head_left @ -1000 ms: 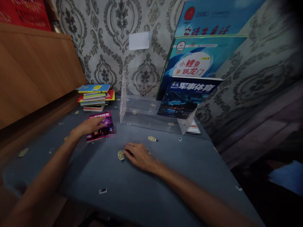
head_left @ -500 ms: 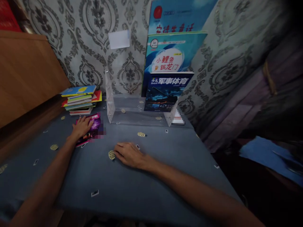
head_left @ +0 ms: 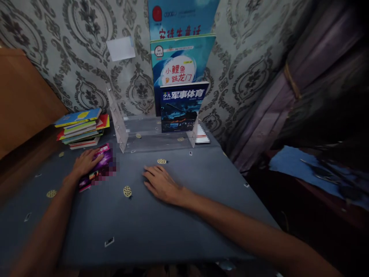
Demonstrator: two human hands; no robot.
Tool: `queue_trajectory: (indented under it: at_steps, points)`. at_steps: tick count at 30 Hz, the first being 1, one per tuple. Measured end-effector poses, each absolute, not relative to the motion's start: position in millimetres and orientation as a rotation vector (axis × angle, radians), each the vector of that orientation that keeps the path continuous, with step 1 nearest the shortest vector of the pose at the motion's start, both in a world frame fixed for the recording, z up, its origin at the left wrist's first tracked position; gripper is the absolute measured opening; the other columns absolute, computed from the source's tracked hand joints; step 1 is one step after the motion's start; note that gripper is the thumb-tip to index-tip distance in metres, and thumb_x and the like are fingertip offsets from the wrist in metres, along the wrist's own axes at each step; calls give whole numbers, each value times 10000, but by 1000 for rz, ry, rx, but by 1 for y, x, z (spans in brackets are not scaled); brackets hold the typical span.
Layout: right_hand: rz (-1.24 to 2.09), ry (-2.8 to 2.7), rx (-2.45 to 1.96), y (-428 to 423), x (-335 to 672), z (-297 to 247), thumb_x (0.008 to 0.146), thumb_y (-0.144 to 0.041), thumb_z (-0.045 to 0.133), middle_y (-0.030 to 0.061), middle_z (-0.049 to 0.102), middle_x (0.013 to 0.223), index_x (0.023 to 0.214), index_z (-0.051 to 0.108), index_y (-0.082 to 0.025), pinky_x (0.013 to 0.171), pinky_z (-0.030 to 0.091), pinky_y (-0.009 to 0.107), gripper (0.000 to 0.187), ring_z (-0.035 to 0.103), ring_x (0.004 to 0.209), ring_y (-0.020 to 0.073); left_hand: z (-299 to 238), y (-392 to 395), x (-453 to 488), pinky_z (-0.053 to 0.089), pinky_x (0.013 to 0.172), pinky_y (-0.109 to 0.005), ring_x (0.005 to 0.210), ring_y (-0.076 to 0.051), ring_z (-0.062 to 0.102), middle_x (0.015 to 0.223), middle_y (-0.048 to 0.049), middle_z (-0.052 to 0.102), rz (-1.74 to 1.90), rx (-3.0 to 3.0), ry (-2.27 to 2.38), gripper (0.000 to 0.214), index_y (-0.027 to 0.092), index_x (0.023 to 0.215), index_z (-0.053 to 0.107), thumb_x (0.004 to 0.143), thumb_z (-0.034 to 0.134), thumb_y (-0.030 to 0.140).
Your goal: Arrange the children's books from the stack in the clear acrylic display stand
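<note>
My left hand (head_left: 84, 162) lies flat, fingers spread, on a purple book (head_left: 99, 165) that rests on the grey-blue tablecloth (head_left: 161, 223). Palm down, my right hand (head_left: 160, 184) rests open on the cloth near the middle, holding nothing. Behind both hands stands a clear acrylic rack (head_left: 123, 132). Three books lean in it on stepped tiers: a dark blue one (head_left: 180, 105) in front, a teal one (head_left: 181, 59) behind it, and a light blue one (head_left: 181, 17) at the back.
A stack of several colourful books (head_left: 82, 129) lies left of the rack. A wooden panel (head_left: 23, 96) rises at the far left. Patterned wallpaper (head_left: 86, 50) backs the table. A purple curtain (head_left: 276, 88) hangs right, with blue cloth (head_left: 300, 165) beyond the table's right edge.
The view has swung to the right. My left hand has pulled back slightly along the purple book. My right hand stays flat on the cloth.
</note>
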State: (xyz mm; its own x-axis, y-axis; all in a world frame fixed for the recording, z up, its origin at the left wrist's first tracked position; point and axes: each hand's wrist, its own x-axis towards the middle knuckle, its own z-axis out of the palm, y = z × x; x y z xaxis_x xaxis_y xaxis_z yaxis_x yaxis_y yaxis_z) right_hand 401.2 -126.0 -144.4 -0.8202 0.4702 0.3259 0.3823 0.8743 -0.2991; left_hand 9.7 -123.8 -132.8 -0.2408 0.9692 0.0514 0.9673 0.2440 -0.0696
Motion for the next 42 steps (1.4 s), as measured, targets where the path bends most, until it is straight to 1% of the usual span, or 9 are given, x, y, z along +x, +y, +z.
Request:
queue_trajectory:
  at_steps: [3, 7, 14, 21, 27, 30, 35, 38, 42]
  points:
    - [353, -2623, -685, -123, 418, -148, 993, -220, 571, 178, 563, 1418, 1191, 621, -124, 1170, 349, 480, 225, 516, 1328, 257, -137, -135, 18, 350, 1145, -538, 1450, -366, 395, 1544, -200, 452, -23, -1891, -2448, 744, 161, 1515, 438, 960, 216, 604]
    - [366, -2601, -743, -122, 434, -147, 991, -216, 566, 191, 562, 1422, 1184, 637, -114, 1172, 363, 498, 230, 520, 1342, 270, -141, -152, 34, 325, 1159, -552, 1474, -378, 353, 1572, -199, 414, -94, -1930, -2434, 765, 167, 1513, 442, 947, 228, 635]
    - [371, -2571, -746, -120, 442, -145, 988, -202, 559, 176, 588, 1385, 1140, 661, -130, 1124, 424, 470, 197, 531, 1327, 264, -143, -177, 68, 337, 1153, -561, 1464, -379, 366, 1570, -169, 428, -216, -2017, -2347, 735, 179, 1484, 481, 943, 277, 633]
    - [428, -2512, -773, -121, 441, -147, 980, -187, 566, 163, 602, 1367, 1147, 660, -147, 1115, 424, 468, 196, 542, 1303, 262, -148, -187, 118, 327, 1165, -574, 1471, -351, 366, 1567, -134, 446, -305, -2141, -2215, 630, 221, 1449, 527, 956, 368, 579]
    - [549, -2378, -870, -117, 441, -146, 1004, -190, 511, 153, 631, 1298, 1201, 642, -145, 1079, 448, 433, 242, 578, 1234, 246, -148, -177, 183, 317, 1152, -624, 1484, -366, 342, 1576, -151, 431, -409, -2174, -2215, 576, 236, 1460, 522, 988, 398, 542]
    - [599, -2284, -960, -108, 444, -146, 1013, -171, 456, 131, 623, 1285, 1246, 619, -164, 1069, 452, 403, 284, 578, 1209, 227, -150, -166, 213, 311, 1152, -631, 1488, -356, 337, 1562, -160, 445, -561, -2210, -2187, 524, 232, 1435, 540, 1004, 396, 492]
    - [634, -2158, -1079, -87, 457, -145, 1015, -150, 425, 124, 638, 1232, 1256, 608, -149, 1025, 463, 357, 302, 598, 1144, 214, -157, -139, 252, 318, 1171, -580, 1457, -333, 386, 1509, -200, 483, -925, -2315, -2088, 466, 150, 1334, 583, 986, 404, 403]
    - [583, -2124, -1128, -78, 467, -147, 1003, -138, 427, 136, 652, 1198, 1236, 620, -133, 1016, 462, 366, 303, 604, 1125, 232, -158, -124, 270, 318, 1183, -548, 1432, -297, 420, 1456, -165, 532, -1192, -2371, -2028, 392, 180, 1271, 592, 969, 413, 355]
    - [528, -2087, -1160, -68, 478, -151, 983, -127, 445, 119, 657, 1224, 1236, 624, -164, 1038, 451, 353, 312, 600, 1157, 225, -156, -114, 279, 353, 1168, -504, 1374, -276, 476, 1373, -136, 579, -1460, -2397, -1999, 340, 199, 1208, 603, 960, 422, 346]
